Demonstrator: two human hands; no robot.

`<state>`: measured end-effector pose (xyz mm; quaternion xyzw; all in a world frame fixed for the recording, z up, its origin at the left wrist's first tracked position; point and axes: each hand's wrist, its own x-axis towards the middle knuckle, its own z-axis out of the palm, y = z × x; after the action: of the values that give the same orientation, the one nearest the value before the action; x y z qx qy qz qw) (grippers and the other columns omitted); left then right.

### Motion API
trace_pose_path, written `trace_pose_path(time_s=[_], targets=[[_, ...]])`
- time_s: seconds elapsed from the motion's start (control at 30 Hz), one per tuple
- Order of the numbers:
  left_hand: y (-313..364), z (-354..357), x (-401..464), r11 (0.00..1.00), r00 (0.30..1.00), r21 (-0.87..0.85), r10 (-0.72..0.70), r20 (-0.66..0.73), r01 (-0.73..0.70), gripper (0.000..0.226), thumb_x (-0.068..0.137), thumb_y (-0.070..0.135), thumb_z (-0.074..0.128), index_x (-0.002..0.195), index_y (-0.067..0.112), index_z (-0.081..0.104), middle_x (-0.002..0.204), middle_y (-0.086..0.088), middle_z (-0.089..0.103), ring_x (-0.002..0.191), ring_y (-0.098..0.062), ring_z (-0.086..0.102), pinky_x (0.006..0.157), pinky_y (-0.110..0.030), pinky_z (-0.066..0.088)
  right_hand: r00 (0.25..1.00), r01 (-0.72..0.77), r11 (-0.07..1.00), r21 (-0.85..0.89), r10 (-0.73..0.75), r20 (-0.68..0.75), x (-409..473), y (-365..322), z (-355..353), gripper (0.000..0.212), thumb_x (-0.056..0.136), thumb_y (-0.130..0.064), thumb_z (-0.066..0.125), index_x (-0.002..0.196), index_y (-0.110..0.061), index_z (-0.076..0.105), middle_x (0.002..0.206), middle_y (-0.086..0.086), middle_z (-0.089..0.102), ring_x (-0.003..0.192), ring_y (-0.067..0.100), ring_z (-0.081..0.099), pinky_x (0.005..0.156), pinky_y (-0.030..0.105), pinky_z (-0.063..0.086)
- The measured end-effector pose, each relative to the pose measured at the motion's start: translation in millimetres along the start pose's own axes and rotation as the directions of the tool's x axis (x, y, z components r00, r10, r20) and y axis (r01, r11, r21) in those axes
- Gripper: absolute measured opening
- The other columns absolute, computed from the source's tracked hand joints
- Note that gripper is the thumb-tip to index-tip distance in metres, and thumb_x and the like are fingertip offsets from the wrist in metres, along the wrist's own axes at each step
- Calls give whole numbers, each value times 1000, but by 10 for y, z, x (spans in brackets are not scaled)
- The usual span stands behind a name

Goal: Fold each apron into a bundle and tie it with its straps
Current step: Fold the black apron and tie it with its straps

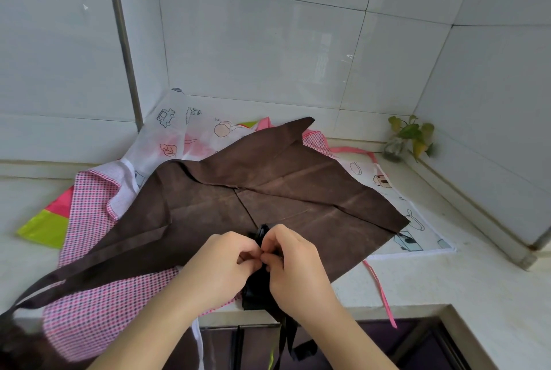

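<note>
A small black apron bundle (257,289) lies at the counter's front edge between my hands, its black straps (287,340) hanging down over the edge. My left hand (222,268) and my right hand (293,268) meet over the bundle, fingertips pinching black strap or fabric at its top. Behind them a brown apron (268,196) lies spread flat, its brown strap (74,274) trailing to the left. Under it lie a pink checked apron (95,304) and a white apron with cartoon prints (185,131).
The pale counter (447,280) runs into a tiled corner. A small plant in a glass jar (396,147) stands at the back right. A pink strap (380,289) trails toward the front edge. Dark cabinet fronts (387,348) lie below. A metal pipe (125,50) runs up the left wall.
</note>
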<state>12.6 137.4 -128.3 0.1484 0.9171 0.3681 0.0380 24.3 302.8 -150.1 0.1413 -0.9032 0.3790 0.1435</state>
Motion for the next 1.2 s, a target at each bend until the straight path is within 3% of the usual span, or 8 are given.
trace_pose_path(time_s=[0.13,0.23,0.4,0.53,0.6,0.83,1.07,1.2], targets=[[-53,3,-13,999,1000,-37,-8,22,9,23,96,22,66,75,30,70,54,7,57,51,-5,47,53,-17,36,998,-35,998,56,38,-57,-5,-30,35,27,88,0,63,83,-27,58,86,-11,63,85,11,62,69,24,51],[-104,46,-9,998,1000,-63,-15,5,16,18,96,26,68,80,30,73,64,-3,66,54,-5,50,55,-22,40,979,-166,959,228,188,-79,-9,-68,72,29,87,-1,70,80,-28,63,82,-8,68,82,11,66,69,18,51],[-166,120,-4,995,997,-87,-43,-62,38,20,97,20,66,79,29,70,64,2,66,53,-8,51,54,-25,43,964,-226,852,472,264,-15,3,-90,50,23,94,0,63,91,-22,69,85,3,73,74,18,72,67,29,59],[-235,124,3,969,995,-237,-83,-54,68,15,97,21,68,84,29,68,78,0,73,67,-14,64,76,-43,57,988,-143,953,267,153,-17,-17,-9,-9,35,89,6,61,92,-28,69,87,-5,69,72,12,69,69,20,54],[-238,124,1,958,997,-281,-71,-39,57,15,98,22,67,85,30,71,79,0,73,69,-9,62,78,-44,57,995,-92,982,162,95,-8,-16,34,8,30,85,2,69,88,-28,71,90,-9,69,77,13,69,71,23,55],[-254,97,-11,958,997,-277,-74,8,73,23,103,22,60,87,32,72,85,3,75,75,-8,67,82,-40,58,988,-151,976,155,150,17,43,29,15,20,83,-10,79,79,-27,70,88,-12,69,78,13,68,73,29,57],[-281,95,-21,969,998,-238,-57,32,63,21,104,26,59,86,29,70,84,4,72,83,-23,67,85,-46,56,992,-124,988,94,120,47,56,19,18,21,85,-5,73,77,-23,66,86,-11,66,77,8,63,66,16,48],[-276,98,-36,969,998,-240,-52,19,55,20,104,27,59,86,30,69,84,6,72,83,-20,66,85,-42,55,997,-50,999,13,49,54,52,38,89,23,87,-3,65,78,-24,60,86,-10,60,81,10,60,68,23,49]])
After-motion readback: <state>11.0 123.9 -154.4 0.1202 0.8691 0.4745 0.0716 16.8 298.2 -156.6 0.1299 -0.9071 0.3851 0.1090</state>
